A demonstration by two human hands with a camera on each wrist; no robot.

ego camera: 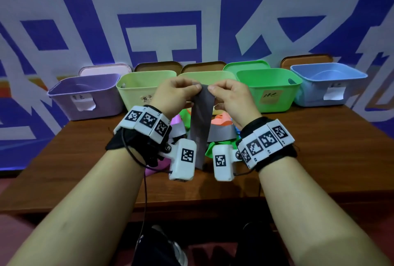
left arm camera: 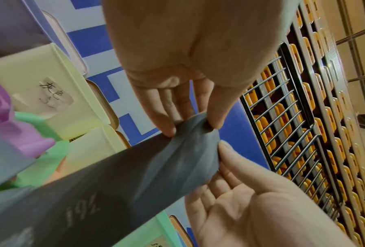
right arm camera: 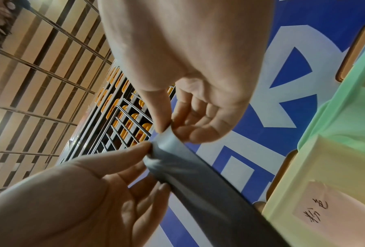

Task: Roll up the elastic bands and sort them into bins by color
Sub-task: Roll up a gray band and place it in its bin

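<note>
- The grey band [ego camera: 201, 116] is hanging in the air above the table [ego camera: 298, 144], its top edge held up in front of the row of bins and its tail dropping toward the loose pile of bands [ego camera: 221, 129] below.
- The left hand [ego camera: 174, 95] is pinching one top corner between thumb and fingertips; the right hand [ego camera: 232, 97] is pinching the other corner the same way, the two grips just beside each other.
- Judging by this, the roll is only just being started: the top edge looks curled over, nothing more.
- The next move is likely calling for both thumbs turning that edge over tightly and evenly, so the roll is not going crooked.
- After that, the pale green bin [ego camera: 147, 90] with the handwritten label looks the probable home, though the label is hard to read.
- The band's lower end is disappearing behind the wrist cameras, so its full length is staying unknown.
- The bins' insides are mostly hidden; the middle bin is being blocked by the hands.
</note>
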